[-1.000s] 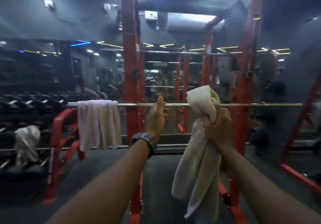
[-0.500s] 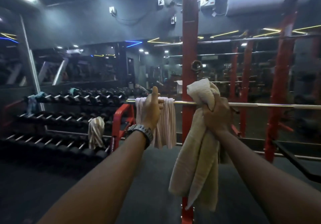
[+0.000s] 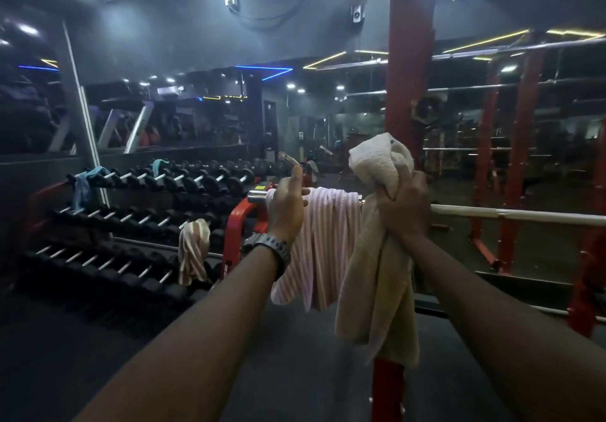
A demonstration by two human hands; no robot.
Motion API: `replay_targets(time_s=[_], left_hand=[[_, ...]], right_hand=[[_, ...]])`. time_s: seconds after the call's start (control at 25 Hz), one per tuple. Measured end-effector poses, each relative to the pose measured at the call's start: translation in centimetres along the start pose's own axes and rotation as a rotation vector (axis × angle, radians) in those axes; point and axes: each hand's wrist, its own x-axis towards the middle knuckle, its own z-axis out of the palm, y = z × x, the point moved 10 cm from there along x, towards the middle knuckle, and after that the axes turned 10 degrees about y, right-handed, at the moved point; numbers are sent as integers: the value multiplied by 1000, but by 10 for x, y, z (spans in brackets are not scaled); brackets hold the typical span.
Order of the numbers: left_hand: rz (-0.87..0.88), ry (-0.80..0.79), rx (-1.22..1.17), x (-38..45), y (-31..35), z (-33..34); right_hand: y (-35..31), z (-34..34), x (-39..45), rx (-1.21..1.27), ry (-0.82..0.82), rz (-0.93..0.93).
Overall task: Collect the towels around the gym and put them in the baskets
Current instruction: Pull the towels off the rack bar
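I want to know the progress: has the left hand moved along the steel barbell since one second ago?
Yes. The left hand moved leftward along the steel barbell, from beside the pink striped towel onto it.

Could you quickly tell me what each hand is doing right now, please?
Left hand: open, fingers extended at the pink striped towel draped on the barbell, not gripping it.
Right hand: gripping the beige towel.

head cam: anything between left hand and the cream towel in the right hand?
Yes: the pink striped towel draped over the barbell, between left hand and cream towel. Head view.
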Motion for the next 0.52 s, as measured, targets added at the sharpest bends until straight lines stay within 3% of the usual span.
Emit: replay_targets(time_s=[0.32, 0.52], left_hand=[[-17, -28, 155, 153, -119, 67], [-14, -53, 607, 212, -188, 112]], right_hand=[[62, 142, 23, -91, -7, 17], [85, 197, 35, -129, -12, 45]])
